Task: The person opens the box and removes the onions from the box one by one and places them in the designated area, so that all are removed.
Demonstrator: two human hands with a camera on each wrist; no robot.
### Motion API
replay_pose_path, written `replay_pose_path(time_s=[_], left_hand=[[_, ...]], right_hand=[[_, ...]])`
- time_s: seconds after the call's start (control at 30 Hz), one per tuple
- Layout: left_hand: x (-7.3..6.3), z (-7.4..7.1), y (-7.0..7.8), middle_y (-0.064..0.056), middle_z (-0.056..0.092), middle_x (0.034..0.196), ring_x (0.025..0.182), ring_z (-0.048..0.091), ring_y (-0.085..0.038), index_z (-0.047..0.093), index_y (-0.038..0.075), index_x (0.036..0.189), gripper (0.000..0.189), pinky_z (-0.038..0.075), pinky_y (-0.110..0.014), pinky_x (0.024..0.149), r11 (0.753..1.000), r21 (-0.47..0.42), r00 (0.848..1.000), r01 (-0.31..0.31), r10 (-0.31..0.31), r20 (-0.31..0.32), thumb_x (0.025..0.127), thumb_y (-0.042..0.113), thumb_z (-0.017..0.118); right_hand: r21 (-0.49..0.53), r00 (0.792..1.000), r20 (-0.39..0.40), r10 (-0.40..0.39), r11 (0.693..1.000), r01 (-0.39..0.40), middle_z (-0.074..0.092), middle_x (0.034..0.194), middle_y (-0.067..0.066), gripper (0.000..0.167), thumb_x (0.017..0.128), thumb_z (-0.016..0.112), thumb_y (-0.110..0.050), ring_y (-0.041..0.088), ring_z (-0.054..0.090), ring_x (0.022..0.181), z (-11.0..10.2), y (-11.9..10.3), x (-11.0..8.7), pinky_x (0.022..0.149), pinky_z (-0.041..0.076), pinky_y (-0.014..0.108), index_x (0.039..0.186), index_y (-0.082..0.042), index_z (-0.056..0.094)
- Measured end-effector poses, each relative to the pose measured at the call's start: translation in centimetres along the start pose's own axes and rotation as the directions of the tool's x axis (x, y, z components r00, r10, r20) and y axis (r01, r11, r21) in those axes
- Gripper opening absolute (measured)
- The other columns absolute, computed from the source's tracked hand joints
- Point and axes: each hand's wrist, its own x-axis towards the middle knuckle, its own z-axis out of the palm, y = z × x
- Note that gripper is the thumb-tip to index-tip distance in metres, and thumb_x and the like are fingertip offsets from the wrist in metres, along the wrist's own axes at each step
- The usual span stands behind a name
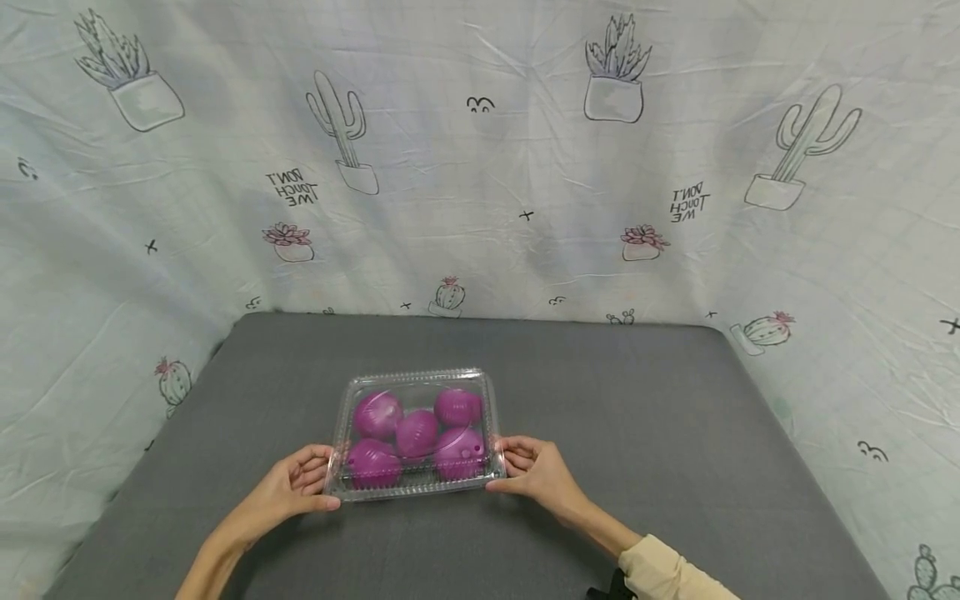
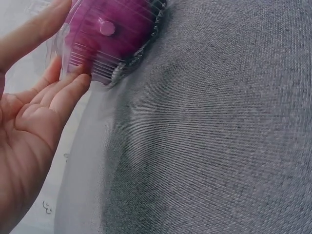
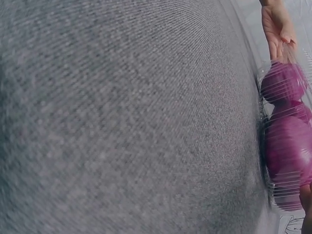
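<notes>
A clear plastic clamshell box [image 1: 416, 492] with ribbed sides holds several round, glossy purple balls [image 1: 417, 434], some with a small nub. In the head view, my left hand [image 1: 281, 493] grips the box's left edge, thumb at the near corner and fingers along the side. My right hand [image 1: 543, 482] grips the opposite edge the same way. The left wrist view has the left hand [image 2: 36, 119] close up, thumb above and fingers below the box's end. From the right wrist, most of the right hand is out of frame, and the balls [image 3: 287, 144] show through the ribbed wall.
A grey cloth-covered table [image 1: 637, 400] lies under the box. White curtains [image 1: 480, 167] printed with cacti and potted plants hang behind it and at both sides. Something black [image 1: 617, 586] shows by the right sleeve [image 1: 671, 571] at the bottom edge.
</notes>
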Motion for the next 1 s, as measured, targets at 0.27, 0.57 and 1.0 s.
replay_pose_path(time_s=[0.27,0.57,1.0], left_hand=[[-0.1,0.9,-0.4,-0.008,0.049,0.105,0.085,0.058,-0.006,0.03,-0.011,0.129,0.055,0.053,-0.026,0.073,0.992,-0.113,0.998,-0.06,0.064,0.03,0.086,-0.007,0.064],[0.1,1.6,-0.8,-0.009,0.039,0.116,0.087,0.056,-0.007,0.026,-0.01,0.127,0.055,0.052,-0.024,0.073,0.985,-0.129,0.993,-0.116,0.118,0.015,0.087,-0.006,0.064],[0.1,1.4,-1.1,-0.008,0.032,0.126,0.099,0.056,-0.006,0.026,-0.003,0.129,0.05,0.052,-0.026,0.078,0.982,-0.168,0.996,-0.088,0.088,-0.01,0.09,-0.007,0.057]], right_hand=[[-0.017,0.999,0.009,-0.04,0.999,0.04,0.05,0.13,0.033,0.055,0.073,0.077,0.01,0.027,0.053,0.12,-0.2,0.3,0.0,0.093,0.043,0.027,0.118,0.021,0.05],[-0.076,0.998,0.001,-0.061,0.995,0.061,0.054,0.123,0.024,0.054,0.073,0.076,0.011,0.025,0.057,0.11,0.2,0.3,-0.1,0.083,0.053,0.035,0.12,0.018,0.051],[-0.033,0.998,-0.051,0.021,0.999,-0.023,0.061,0.109,0.02,0.055,0.075,0.073,0.013,0.018,0.062,0.093,0.9,-0.3,0.0,0.079,0.053,0.027,0.124,0.016,0.047]])
